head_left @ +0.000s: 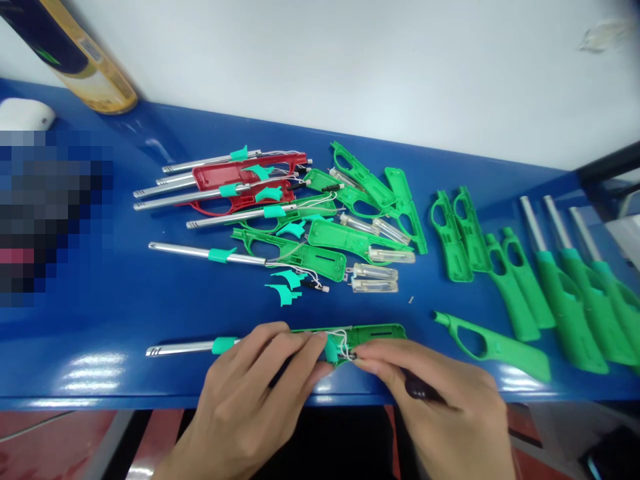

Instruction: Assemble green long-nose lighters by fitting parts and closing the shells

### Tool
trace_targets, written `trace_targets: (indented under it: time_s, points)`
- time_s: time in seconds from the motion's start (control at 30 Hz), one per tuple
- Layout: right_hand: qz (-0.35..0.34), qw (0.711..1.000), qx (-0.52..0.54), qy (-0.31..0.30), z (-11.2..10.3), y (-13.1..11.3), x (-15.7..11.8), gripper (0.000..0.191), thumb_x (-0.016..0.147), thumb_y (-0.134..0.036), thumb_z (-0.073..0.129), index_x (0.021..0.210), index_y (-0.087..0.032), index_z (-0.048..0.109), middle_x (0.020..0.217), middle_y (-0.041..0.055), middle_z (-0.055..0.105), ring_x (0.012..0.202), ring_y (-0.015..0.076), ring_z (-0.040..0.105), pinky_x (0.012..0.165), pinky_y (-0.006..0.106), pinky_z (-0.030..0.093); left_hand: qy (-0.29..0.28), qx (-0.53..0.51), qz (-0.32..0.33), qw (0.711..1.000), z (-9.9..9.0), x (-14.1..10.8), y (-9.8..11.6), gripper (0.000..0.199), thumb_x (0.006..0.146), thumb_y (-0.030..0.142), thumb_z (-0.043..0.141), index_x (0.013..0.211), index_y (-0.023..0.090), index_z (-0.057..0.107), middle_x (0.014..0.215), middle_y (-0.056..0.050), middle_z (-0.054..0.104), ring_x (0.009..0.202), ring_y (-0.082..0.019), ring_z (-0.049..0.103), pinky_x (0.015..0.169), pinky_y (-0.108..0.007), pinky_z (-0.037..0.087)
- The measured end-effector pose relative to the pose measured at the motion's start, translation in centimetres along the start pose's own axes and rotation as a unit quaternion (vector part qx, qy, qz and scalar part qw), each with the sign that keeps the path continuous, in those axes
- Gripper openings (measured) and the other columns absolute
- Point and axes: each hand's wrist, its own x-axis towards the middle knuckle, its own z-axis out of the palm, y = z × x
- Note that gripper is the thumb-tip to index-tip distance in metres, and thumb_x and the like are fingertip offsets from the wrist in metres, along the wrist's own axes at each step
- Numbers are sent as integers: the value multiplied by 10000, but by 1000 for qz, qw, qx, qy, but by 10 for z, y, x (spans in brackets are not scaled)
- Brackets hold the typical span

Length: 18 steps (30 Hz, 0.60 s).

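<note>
A green lighter half-shell [383, 331] lies near the front edge, with a metal tube [180, 348] and teal collar pointing left from it. My left hand [260, 393] is closed over the shell, its fingers pressing on the teal trigger [331, 349] and the shell. White wires [343, 339] loop between my hands. My right hand [435, 393] is closed, thumb and index finger pinching a small black part at the wires' end. A dark handle [423, 389] of a tool rests inside the right palm.
Behind lie red shells [217, 175], green shells [325, 261], metal tubes [210, 253], teal triggers [284, 293] and clear tanks [375, 285]. At right are a loose green shell [520, 353] and assembled lighters [570, 313]. A yellow can [107, 83] stands back left.
</note>
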Motion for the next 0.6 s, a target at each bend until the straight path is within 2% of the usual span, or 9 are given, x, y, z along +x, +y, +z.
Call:
trace_targets:
  time_s: [0.27, 0.4, 0.6]
  points:
    - [0, 999, 15, -38, -1, 8, -7, 193, 987, -85, 692, 969, -254, 783, 932, -54, 826, 790, 106, 810, 744, 134, 641, -5, 3, -3, 1000, 0, 1, 0, 212, 1021, 147, 716, 1232, 153, 739, 1056, -21, 778, 1039, -233, 645, 857, -373, 540]
    - [-40, 997, -63, -5, 1, 17, -16, 280, 995, -44, 641, 1008, -264, 815, 1034, 32, 748, 742, 108, 769, 661, 203, 631, -14, 1, -4, 1000, -2, 2, 0, 238, 1003, 129, 726, 1238, 162, 738, 1087, -29, 765, 1037, -238, 644, 838, -370, 543]
    - [-96, 991, -88, -20, -3, 22, -14, 311, 1006, -13, 594, 1035, -235, 809, 1018, 25, 790, 801, 106, 793, 686, 187, 620, -11, 2, 0, 1000, -2, 2, 0, 230, 990, 131, 746, 1216, 174, 752, 1063, -35, 756, 1004, -227, 650, 818, -357, 558]
